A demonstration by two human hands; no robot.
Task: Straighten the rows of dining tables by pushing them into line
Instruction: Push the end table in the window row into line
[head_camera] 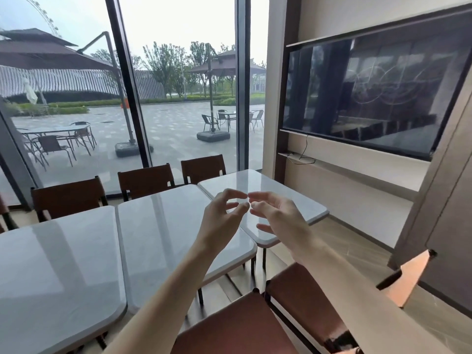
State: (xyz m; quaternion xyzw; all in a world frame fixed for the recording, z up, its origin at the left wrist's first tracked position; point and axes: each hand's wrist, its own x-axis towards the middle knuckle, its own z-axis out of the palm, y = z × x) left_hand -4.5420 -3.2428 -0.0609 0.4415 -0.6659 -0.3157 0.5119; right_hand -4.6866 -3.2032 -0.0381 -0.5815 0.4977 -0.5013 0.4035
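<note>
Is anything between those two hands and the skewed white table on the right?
Nothing visible: left hand and right hand hover, holding nothing, above the glossy white rounded-corner table angled out of the row.

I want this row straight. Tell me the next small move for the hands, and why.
Probably lower both hands onto the near edge of the far right glossy grey table and push it square. It sits angled, a wedge gap opening toward the glossy grey middle table, whose near corner juts past it. The left hand and right hand hover above it, holding nothing.
</note>
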